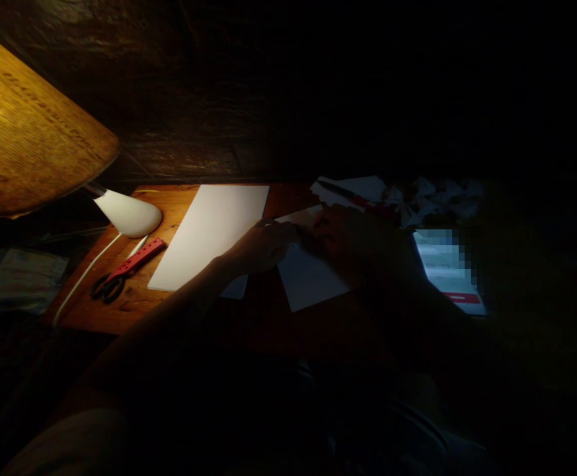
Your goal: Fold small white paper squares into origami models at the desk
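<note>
A white sheet of paper (308, 281) lies at an angle on the wooden table in dim light. My left hand (268, 244) comes in from the left, its fingers bent and closed on the upper part of this sheet. Just to the right, my right hand (342, 235) has curled fingers on the same sheet, close to the left fingertips. Shadow hides the exact finger contact. Left of them lies a larger white stack or sheet of paper (219, 231), partly under my left forearm.
A lamp (129, 215) with a yellow shade stands at left, its cord hanging down. Black-handled scissors with a red cover (137, 261) lie near it. Behind my right hand are a dark blade (338, 190) and crumpled paper pieces (429, 198). A lit phone or tablet (447, 271) lies right.
</note>
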`<state>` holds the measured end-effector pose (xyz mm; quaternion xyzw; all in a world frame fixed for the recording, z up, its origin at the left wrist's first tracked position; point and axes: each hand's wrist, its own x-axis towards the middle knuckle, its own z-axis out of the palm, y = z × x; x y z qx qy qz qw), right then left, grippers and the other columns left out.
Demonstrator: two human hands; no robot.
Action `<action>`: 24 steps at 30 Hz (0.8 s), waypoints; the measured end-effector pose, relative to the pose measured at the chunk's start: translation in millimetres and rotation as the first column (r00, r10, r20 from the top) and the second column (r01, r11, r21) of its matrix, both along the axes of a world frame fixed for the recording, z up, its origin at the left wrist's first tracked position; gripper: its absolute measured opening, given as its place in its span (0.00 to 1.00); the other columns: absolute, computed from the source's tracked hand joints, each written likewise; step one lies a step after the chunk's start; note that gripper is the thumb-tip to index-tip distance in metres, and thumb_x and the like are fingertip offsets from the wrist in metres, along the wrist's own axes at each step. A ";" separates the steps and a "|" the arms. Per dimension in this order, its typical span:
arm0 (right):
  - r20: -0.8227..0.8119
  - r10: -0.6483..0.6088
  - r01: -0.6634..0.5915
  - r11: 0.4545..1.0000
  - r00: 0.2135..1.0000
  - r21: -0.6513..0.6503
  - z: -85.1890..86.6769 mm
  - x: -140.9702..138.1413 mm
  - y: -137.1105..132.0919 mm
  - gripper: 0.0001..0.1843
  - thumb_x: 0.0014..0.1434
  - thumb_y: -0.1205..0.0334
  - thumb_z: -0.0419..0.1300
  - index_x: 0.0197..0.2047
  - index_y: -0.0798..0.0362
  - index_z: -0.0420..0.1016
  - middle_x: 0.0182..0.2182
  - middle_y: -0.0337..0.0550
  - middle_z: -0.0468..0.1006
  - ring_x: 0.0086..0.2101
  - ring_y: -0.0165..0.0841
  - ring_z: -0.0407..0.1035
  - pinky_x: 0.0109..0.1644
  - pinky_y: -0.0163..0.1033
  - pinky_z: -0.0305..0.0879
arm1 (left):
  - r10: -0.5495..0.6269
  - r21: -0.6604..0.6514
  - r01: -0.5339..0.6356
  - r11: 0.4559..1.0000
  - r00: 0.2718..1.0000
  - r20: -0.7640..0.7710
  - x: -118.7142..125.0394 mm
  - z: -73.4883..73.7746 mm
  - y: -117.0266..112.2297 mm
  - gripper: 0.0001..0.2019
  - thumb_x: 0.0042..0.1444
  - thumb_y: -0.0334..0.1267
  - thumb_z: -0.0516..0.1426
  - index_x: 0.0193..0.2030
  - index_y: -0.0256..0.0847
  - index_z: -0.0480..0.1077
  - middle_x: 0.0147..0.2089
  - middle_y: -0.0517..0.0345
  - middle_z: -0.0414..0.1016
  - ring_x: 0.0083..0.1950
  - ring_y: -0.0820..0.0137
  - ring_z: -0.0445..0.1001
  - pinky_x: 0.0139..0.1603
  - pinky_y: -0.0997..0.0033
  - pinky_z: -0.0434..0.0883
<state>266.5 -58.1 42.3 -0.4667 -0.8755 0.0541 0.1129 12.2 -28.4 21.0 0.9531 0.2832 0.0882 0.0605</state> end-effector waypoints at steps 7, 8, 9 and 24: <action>0.025 -0.047 0.048 0.998 0.999 -0.038 9.6 -4.6 -5.3 0.17 0.68 0.70 0.57 0.48 0.50 0.88 0.53 0.49 0.84 0.51 0.41 0.74 0.49 0.42 0.65 | -0.029 0.001 0.029 1.000 0.999 0.024 1.2 1.0 -1.6 0.21 0.65 0.29 0.52 0.61 0.46 0.75 0.67 0.51 0.77 0.60 0.60 0.79 0.64 0.52 0.71; 0.031 -0.054 0.056 0.998 0.998 -0.043 10.2 -5.0 -5.6 0.17 0.68 0.70 0.57 0.48 0.50 0.88 0.52 0.49 0.84 0.50 0.42 0.74 0.48 0.42 0.65 | -0.034 -0.004 0.034 0.999 0.999 0.022 1.1 0.6 -1.6 0.21 0.65 0.29 0.52 0.61 0.46 0.74 0.68 0.51 0.76 0.61 0.59 0.78 0.64 0.52 0.71; 0.032 -0.059 0.060 0.997 0.998 -0.046 10.1 -5.3 -5.5 0.17 0.68 0.69 0.57 0.48 0.50 0.88 0.52 0.49 0.84 0.49 0.42 0.74 0.47 0.42 0.64 | -0.035 -0.011 0.035 0.999 0.999 0.018 0.9 0.2 -1.6 0.22 0.65 0.28 0.52 0.62 0.46 0.74 0.69 0.50 0.76 0.62 0.59 0.78 0.64 0.51 0.71; 0.004 -0.076 0.076 0.996 0.997 -0.041 5.1 -5.8 -7.6 0.18 0.68 0.68 0.55 0.48 0.51 0.88 0.50 0.49 0.84 0.46 0.40 0.75 0.46 0.43 0.62 | -0.010 -0.010 0.010 1.000 0.999 0.047 -2.2 -8.4 3.2 0.22 0.64 0.32 0.53 0.62 0.45 0.74 0.68 0.49 0.78 0.65 0.58 0.78 0.66 0.50 0.71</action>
